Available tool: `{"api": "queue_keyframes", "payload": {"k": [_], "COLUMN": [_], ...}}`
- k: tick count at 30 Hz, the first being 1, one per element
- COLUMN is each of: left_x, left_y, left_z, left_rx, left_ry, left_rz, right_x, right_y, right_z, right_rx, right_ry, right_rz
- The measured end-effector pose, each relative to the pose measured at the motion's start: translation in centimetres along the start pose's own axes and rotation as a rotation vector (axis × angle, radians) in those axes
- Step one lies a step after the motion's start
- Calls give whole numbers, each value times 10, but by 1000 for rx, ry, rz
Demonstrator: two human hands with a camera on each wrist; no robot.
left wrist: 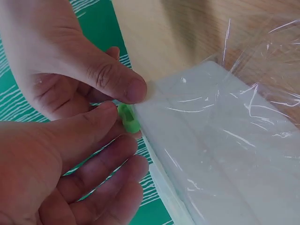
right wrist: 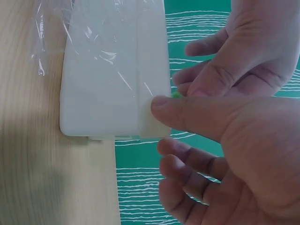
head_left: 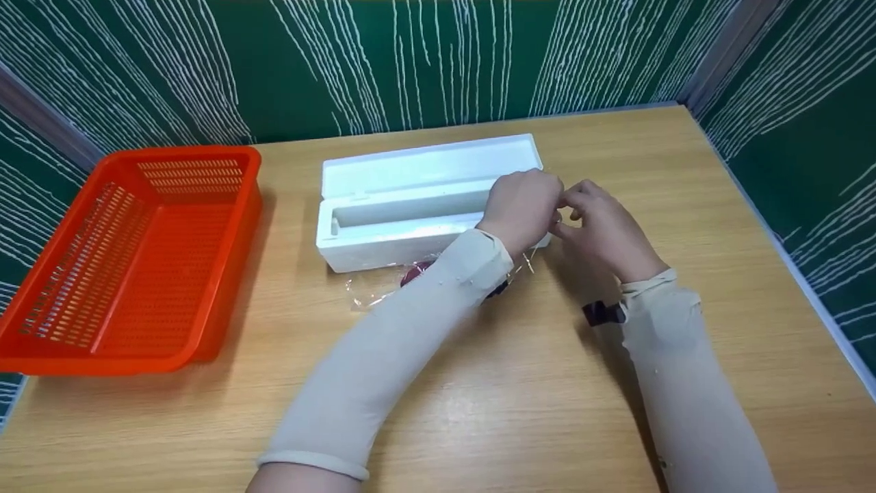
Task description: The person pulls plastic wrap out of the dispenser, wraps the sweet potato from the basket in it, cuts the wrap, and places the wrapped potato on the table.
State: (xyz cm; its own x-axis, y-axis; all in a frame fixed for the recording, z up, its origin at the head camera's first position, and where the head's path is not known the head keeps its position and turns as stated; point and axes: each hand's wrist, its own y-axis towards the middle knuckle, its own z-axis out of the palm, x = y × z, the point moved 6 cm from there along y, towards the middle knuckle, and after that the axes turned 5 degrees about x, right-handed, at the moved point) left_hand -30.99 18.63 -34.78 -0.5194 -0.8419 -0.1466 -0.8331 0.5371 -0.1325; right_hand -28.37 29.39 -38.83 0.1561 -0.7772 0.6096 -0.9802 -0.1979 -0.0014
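A long white box (head_left: 404,253), its lid (head_left: 424,168) tipped back, lies across the table with a narrow trough along its inside. My left hand (head_left: 523,205) reaches over to the box's right end. In the left wrist view, its thumb and finger pinch a small green plastic piece (left wrist: 129,118) at the box edge. Facing it, my right hand (head_left: 602,233) has its thumb laid on the box's end corner, other fingers curled beside it. Clear plastic film (left wrist: 253,103) drapes over the box's side in the wrist views. Behind the fingers, most of the green piece is hidden in the right wrist view.
An orange-red plastic basket (head_left: 233,274) stands at the left of the wooden table (head_left: 479,397). Crumpled clear plastic with a dark red patch (head_left: 414,272) lies in front of the box, partly behind the left sleeve. Green walls with white streaks (head_left: 452,61) border the table.
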Motion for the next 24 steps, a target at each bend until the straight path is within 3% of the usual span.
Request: {"api": "queue_keyframes", "payload": {"k": [7,12,24], "left_x": [0,0,1], "left_y": [3,2,3], "left_z": [4,5,9], "left_rx": [10,23,15], "left_ry": [57,64,80], "left_rz": [-8,7,-12], "right_x": [-5,-4,-6], "right_y": [2,1,1], "right_z": [2,3,4], "right_rx": [35,26,52], "right_ry": [83,86,102], "right_rz": [-1,-24,36]}}
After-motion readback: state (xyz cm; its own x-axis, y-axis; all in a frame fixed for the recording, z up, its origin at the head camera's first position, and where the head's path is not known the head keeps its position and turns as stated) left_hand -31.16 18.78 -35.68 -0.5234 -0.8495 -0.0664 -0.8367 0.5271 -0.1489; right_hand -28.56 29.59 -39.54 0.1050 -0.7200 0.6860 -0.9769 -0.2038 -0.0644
